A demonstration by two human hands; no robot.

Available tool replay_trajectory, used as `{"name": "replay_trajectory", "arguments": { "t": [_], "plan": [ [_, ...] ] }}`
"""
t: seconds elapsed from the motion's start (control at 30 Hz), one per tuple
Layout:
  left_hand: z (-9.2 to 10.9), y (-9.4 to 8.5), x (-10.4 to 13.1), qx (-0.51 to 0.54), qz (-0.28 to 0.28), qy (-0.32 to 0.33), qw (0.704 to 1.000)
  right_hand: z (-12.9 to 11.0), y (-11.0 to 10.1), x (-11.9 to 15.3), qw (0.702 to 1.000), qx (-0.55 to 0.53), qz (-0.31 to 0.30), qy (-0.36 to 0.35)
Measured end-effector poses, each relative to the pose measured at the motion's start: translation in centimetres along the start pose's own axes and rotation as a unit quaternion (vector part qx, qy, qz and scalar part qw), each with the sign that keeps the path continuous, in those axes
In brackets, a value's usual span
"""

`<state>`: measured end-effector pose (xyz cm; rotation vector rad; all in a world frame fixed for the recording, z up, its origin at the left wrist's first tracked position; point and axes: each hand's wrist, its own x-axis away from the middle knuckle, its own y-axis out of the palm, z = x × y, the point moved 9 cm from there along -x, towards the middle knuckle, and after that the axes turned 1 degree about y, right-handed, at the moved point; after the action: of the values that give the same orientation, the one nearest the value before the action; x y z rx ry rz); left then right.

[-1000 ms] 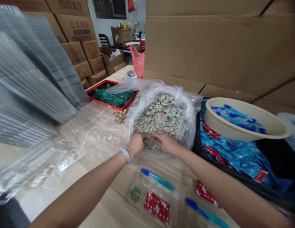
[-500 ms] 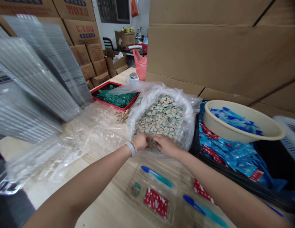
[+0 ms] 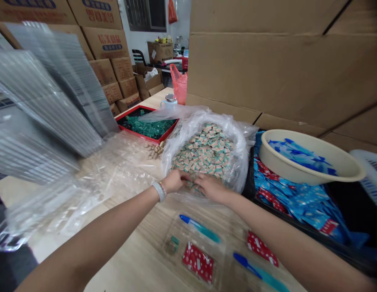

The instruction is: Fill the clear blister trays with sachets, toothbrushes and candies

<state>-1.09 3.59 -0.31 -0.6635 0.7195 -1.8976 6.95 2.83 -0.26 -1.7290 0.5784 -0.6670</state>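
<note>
One left hand [image 3: 175, 181], one right hand [image 3: 211, 187], curled at small packets [image 3: 205, 151], grip contents unclear

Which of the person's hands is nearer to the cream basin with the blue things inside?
The right. The right hand is at the near side of the plastic bag, left of the cream basin. The left hand is there too, but farther left, so farther from it.

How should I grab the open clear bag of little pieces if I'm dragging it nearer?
I'd take the bag by its bunched rim, at the left and right of the opening, coming down from above. The film is gathered thickly there, offering something to pinch, while the black crate crowds the right side, so a sideways reach there looks tight.
</note>
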Motion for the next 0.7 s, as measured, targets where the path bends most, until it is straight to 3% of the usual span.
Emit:
{"name": "replay_trajectory", "arguments": {
  "t": [0.13,0.3,0.47,0.7],
  "plan": [
    [1.4,0.5,0.8,-0.062,0.017,0.053,0.996,0.2,-0.1,-0.1,1.0,0.001,0.001,0.013],
    [2.4,1.2,1.6,-0.069,0.013,0.064,0.995,0.0,0.1,-0.2,1.0,-0.022,-0.006,0.02],
    [2.2,1.3,1.8,-0.058,0.055,0.058,0.995,0.0,-0.8,0.6,0.997,-0.001,0.037,0.066],
    [2.0,1.8,2.0,-0.038,0.05,0.08,0.995,-0.3,-0.6,0.8,0.994,-0.021,0.063,0.082]
  ]
}}
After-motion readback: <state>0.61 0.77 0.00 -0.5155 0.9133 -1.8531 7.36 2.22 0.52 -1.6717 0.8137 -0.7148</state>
